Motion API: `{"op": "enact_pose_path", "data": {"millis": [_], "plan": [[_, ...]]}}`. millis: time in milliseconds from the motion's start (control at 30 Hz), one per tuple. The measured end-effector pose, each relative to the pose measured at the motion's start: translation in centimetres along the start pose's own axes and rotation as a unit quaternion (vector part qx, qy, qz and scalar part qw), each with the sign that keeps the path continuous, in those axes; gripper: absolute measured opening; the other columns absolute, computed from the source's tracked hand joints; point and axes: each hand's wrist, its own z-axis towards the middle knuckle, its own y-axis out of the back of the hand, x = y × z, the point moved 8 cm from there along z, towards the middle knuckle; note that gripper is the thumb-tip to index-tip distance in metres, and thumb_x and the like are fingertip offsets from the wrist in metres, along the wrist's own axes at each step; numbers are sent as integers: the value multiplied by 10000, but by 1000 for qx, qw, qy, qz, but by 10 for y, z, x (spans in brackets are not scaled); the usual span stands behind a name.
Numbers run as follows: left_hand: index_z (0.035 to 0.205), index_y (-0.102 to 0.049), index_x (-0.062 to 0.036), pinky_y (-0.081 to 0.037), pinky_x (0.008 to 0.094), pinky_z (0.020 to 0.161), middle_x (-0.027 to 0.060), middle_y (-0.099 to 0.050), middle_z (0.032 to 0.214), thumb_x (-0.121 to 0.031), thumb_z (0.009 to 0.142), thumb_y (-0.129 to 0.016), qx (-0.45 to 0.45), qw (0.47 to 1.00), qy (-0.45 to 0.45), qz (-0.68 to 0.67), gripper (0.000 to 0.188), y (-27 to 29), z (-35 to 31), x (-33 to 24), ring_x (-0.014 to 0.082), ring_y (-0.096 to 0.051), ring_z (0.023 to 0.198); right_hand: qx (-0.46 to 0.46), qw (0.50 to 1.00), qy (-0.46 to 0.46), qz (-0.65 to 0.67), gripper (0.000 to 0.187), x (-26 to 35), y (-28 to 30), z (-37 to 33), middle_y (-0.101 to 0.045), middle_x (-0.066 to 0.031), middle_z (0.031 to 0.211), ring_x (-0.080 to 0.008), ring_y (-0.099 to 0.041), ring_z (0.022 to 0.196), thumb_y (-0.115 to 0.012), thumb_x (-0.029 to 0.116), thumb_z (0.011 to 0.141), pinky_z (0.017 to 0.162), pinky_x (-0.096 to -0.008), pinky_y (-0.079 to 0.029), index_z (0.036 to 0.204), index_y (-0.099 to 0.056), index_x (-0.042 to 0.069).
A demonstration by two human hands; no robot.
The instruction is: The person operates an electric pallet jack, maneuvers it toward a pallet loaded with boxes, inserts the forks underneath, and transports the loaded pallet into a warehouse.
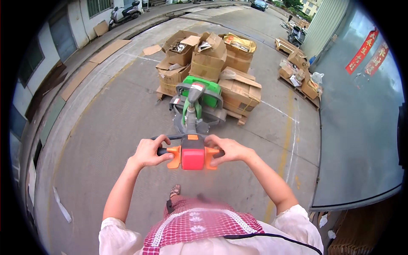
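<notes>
Both my hands are on the control handle point(193, 158) of a green and grey electric pallet truck point(196, 95). The handle has a red front cap and orange thumb levers. My left hand point(148, 151) curls round the left grip, its thumb against the orange lever. My right hand point(229, 150) wraps the right grip in the same way, fingers over the top. Just beyond the truck stands a wooden pallet point(240, 119) stacked with several cardboard boxes point(240, 94). Some upper boxes are open, with metallic-looking pieces showing in one point(177, 46).
Another pallet point(313, 100) with boxes and loose packaging stands at the right, beside a grey metal door point(361, 127). Flattened cardboard point(80, 80) lies along the left wall, near a parked scooter point(124, 15). Further scooters point(296, 35) and a car point(259, 4) are at the far end.
</notes>
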Motion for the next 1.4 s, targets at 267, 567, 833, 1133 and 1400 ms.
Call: {"op": "enact_pose_path", "data": {"millis": [267,567,833,1133,1400], "plan": [[1143,-550,-98,-395,402,523,52,-489,526,-766,788,-609,-6,999,-14,46,759,-2,-7,4,292,-530,488,72,993,-71,56,1226,12,-10,3,-568,-264,1320,-290,-657,851,-856,394,683,649,-360,-556,1604,-77,175],[1195,-533,-100,-395,370,510,41,-505,505,-716,766,-656,-2,999,-29,24,760,4,-12,0,264,-530,460,41,996,73,13,1119,40,-6,2,-593,-190,1299,-337,-621,1100,-808,277,646,914,-408,-493,1594,-216,222],[905,-651,-117,-464,371,530,58,-528,530,-638,756,-717,13,997,-70,6,546,21,10,-20,275,-588,503,106,990,-43,84,1159,26,18,6,-617,-78,789,-166,-551,606,-808,188,602,555,-339,-449,1588,-205,275],[882,-682,-127,-458,373,524,60,-544,544,-657,752,-718,32,998,-54,5,547,21,-12,-17,274,-602,522,95,991,-3,99,1185,40,-8,1,-567,-54,696,-174,-503,550,-822,176,629,524,-340,-419,1601,-155,293],[994,-632,-121,-408,375,500,54,-529,530,-631,771,-714,5,998,-55,23,564,11,-5,-11,260,-559,477,85,989,-28,114,1236,12,-10,10,-616,-90,734,-158,-521,491,-839,252,645,429,-305,-419,1598,-64,116]]}}
